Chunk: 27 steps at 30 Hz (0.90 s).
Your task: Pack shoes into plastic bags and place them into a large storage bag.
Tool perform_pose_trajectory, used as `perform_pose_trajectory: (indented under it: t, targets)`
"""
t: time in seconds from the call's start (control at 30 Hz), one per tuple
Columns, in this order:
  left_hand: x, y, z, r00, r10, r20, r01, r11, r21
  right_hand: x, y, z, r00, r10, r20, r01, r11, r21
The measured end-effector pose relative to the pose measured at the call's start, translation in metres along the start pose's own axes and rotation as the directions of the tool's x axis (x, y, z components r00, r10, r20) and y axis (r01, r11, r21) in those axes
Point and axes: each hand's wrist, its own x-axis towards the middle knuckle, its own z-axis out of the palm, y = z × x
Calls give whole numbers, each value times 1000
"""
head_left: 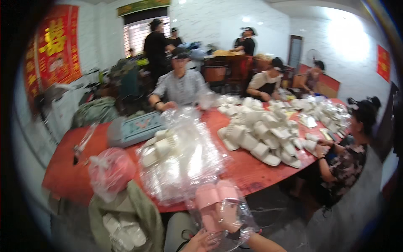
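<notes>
A pair of pink slippers [209, 202] sits inside a clear plastic bag [243, 206] in front of me, just off the table's near edge. My right hand [229, 215] reaches into the bag and grips the slippers, with the plastic around its wrist. Below the slippers' lower end, my left hand [204, 240] has its fingers curled at the mouth of the bag; their exact hold is blurred. A stack of clear plastic bags [189, 168] lies on the table beyond, with white slippers [161, 148] on top.
On the red table [67, 168] are a big pile of white slippers [260, 134], a grey-green plastic case [136, 128] and a pink bundle in a bag [111, 170]. A sack [145, 214] holds bagged white slippers at lower left. Several people sit around the table.
</notes>
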Motion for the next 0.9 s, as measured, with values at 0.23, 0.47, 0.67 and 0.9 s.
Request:
perform_pose_trajectory:
  t: [0.23,0.47,0.67,0.9]
  targets:
    - [6,6,17,997,74,-13,-62,904,422,6,32,-8,982,147,-122,-153,987,-39]
    - [-4,31,-9,971,239,-31,-127,617,776,-55,24,-62,976,-57,211,30,991,132]
    - [-7,44,31,931,363,46,-365,914,174,-65,57,-154,820,-570,44,461,705,538]
    - [-2,79,65,967,245,74,-178,851,-494,-64,144,-174,805,475,-356,417,-24,909]
